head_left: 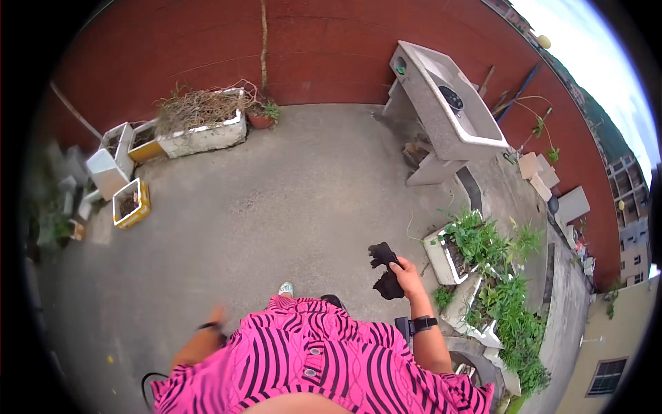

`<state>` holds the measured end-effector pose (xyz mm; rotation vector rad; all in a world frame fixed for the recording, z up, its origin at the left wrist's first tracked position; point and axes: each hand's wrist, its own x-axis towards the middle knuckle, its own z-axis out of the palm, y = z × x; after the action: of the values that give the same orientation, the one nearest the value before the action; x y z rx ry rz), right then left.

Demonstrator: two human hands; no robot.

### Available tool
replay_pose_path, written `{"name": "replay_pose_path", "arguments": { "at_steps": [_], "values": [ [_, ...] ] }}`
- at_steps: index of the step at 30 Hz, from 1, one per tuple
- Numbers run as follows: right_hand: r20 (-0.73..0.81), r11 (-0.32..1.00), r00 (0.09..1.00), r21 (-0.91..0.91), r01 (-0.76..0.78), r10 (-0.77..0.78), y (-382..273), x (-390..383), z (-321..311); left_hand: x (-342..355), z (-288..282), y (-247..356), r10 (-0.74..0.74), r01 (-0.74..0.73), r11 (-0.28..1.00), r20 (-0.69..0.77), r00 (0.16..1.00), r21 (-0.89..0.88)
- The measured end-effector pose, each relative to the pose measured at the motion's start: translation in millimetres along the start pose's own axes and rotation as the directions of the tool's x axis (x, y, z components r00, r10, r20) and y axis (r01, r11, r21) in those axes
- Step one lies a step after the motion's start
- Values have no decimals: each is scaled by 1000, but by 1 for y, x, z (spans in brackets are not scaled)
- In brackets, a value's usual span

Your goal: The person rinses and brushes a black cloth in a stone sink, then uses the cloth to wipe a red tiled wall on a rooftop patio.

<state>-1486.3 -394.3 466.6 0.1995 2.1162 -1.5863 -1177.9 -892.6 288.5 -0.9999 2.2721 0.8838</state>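
Note:
My right hand (408, 277) is closed around black gloves (387, 270). They are soft and crumpled, and they hang out on its left side, over the concrete floor. My left hand (218, 314) is low on the left beside my pink and black striped clothing (310, 345). It is smeared by motion, so its fingers cannot be made out. Nothing can be seen in it. A dark band circles each wrist.
A stone sink (448, 96) stands by the red wall (331, 48). White planters with green plants (510, 310) line the right side. A long planter of dry stems (203, 141) and a yellow-white foam box (131, 204) sit on the left.

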Motion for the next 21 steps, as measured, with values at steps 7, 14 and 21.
{"name": "replay_pose_path", "arguments": {
  "at_steps": [7,14,21],
  "values": [
    [-183,989,979,132,-66,90,-44,65,-27,139,-84,330,549,-537,835,108,829,-124],
    [-16,979,982,79,190,-189,-149,220,-34,114,-71,611,854,-739,518,312,417,-430],
    [101,887,903,-171,429,-417,-236,372,-16,175,-92,717,822,-526,458,115,558,-717]
  ]
}}
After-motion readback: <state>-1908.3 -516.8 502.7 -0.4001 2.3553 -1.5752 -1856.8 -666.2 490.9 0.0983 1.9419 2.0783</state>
